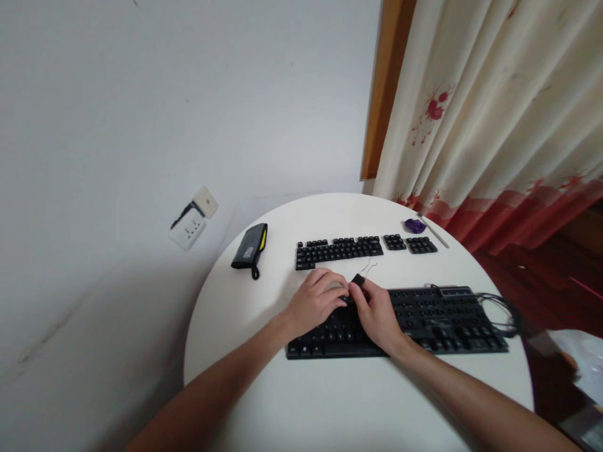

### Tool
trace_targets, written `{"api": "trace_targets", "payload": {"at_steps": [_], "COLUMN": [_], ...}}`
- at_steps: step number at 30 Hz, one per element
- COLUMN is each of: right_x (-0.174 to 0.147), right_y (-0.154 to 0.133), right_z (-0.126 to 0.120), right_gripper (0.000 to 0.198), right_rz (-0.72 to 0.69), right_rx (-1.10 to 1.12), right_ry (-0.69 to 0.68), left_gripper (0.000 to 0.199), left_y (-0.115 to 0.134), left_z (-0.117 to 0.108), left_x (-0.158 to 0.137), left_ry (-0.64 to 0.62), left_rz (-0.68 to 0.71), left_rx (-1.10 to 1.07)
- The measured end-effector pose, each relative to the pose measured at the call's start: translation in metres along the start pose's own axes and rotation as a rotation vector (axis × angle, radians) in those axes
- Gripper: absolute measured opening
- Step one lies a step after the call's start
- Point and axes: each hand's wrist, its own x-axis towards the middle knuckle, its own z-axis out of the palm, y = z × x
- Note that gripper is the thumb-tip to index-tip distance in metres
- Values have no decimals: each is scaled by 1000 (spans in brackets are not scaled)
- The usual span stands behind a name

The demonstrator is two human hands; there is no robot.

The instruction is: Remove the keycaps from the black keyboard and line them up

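Note:
A black keyboard [447, 320] lies on the white round table [301, 402], some of its key places showing without caps. My right hand [377, 314] is above its middle, closed on a keycap puller with a black handle [358, 280]; two thin wire loops [371, 266] point away from me. Close beside it, my left hand [316, 297] rests over the keyboard's upper left part. Its fingers are bent together at a small dark piece [345, 299], perhaps a keycap, mostly hidden by the fingertips.
Behind the keyboard, loose black keycaps [339, 251] stand in rows, with more blocks of keycaps [421, 245] to the right. A dark pouch [250, 246] lies at left. Purple putty or cloth [415, 226] and a white brush-like stick [433, 231] lie back right. The coiled cable [506, 314] hangs near the edge.

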Motion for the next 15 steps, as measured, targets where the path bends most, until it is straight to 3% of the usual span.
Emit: {"api": "trace_targets", "payload": {"at_steps": [6, 11, 15], "right_x": [2, 2, 0], "right_y": [2, 6, 5], "right_z": [0, 3, 5], "right_gripper": [32, 36, 35], "right_rz": [61, 119, 124], "right_rx": [35, 36, 27], "right_ry": [15, 4, -9], "left_gripper": [12, 12, 9], "left_y": [-4, -42, -67], "left_z": [5, 7, 16], "left_x": [-2, 4, 7], "left_ry": [69, 138, 47], "left_rz": [-145, -373, -470], "left_rx": [-93, -6, 82]}}
